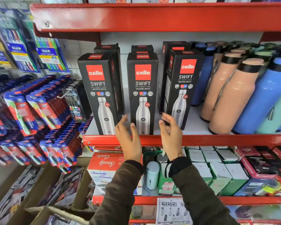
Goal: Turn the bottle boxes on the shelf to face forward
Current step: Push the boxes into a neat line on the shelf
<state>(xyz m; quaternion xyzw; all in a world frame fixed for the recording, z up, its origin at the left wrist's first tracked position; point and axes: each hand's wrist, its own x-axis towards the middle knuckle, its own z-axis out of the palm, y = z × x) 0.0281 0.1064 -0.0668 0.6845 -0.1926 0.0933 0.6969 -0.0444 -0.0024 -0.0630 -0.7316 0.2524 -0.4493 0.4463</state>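
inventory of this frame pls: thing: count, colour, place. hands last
bottle boxes: three in the front row, more behind, black with red logo panel, middle shelf left; the right-hand one is angled
loose bottles: several, peach, blue and teal with dark caps, middle shelf right, leaning
shelf: red metal edge, white deck
toothbrush packs: many, blue and red, hanging on pegs at left
pen packs: one peg's worth, clear and black, beside the left box
red and white carton: one, lower shelf left
green and white boxes: many, lower shelf centre
small pale bottle: one, lower shelf
left hand: open, empty, in front of the middle box
right hand: open, empty, near the angled box
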